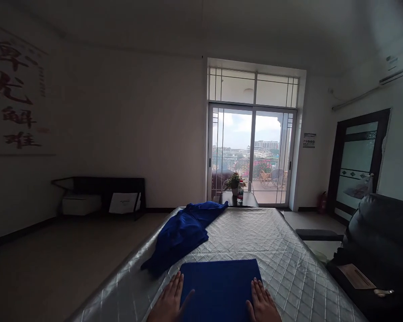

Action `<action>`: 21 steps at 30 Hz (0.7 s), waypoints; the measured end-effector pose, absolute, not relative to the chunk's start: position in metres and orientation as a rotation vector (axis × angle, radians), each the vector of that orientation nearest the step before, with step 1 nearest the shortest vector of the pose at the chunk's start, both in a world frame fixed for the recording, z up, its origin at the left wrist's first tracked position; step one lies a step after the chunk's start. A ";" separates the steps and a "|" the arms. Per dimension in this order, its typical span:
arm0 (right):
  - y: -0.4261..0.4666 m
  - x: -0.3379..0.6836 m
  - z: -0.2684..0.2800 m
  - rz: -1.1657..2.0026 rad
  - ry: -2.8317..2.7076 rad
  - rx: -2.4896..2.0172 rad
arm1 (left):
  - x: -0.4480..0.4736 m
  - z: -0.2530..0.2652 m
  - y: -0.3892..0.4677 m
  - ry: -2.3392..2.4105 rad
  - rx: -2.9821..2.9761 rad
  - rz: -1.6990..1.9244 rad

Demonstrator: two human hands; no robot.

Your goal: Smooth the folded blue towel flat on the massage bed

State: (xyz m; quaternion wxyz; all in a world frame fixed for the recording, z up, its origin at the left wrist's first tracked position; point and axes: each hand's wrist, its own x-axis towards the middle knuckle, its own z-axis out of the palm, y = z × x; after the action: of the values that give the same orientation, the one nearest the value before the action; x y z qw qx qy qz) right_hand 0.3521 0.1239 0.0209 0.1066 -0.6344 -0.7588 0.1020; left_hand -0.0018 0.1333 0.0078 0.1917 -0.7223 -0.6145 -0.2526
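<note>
1. Fabric, blue and folded into a flat rectangle, lies at the near end of the silver quilted cover, its near edge running out of view.
2. Left hand: palm down at the fabric's left edge, fingers straight and close together, thumb held apart over the blue surface; nothing is gripped.
3. Right hand: laid along the right edge, fingers extended and slightly parted, thumb out to the side over the fabric; it is not closed around anything.
4. Crumpled blue cloth sits in a loose heap beyond the folded piece, toward the left side of the cover, well apart from both hands.
5. Past the far end, a small dark table bears a potted plant and a bottle, before the sliding glass doors.
6. Black armchair stands at right.
</note>
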 end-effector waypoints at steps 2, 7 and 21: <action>0.127 0.355 0.019 0.350 -2.249 -1.839 | 0.010 0.011 0.134 -1.745 -2.040 -0.660; 0.126 0.354 0.019 0.356 -2.235 -1.825 | 0.086 0.003 0.135 -1.364 -2.352 -0.528; 0.127 0.358 0.017 0.370 -2.235 -1.794 | 0.160 -0.013 0.146 -1.293 -2.616 -0.505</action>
State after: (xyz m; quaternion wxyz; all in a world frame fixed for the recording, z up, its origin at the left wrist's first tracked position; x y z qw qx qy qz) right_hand 0.3577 0.1275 0.0169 0.1255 -0.6159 -0.7673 0.1269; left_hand 0.1600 0.1462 -0.0134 0.0899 -0.8798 -0.4347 -0.1698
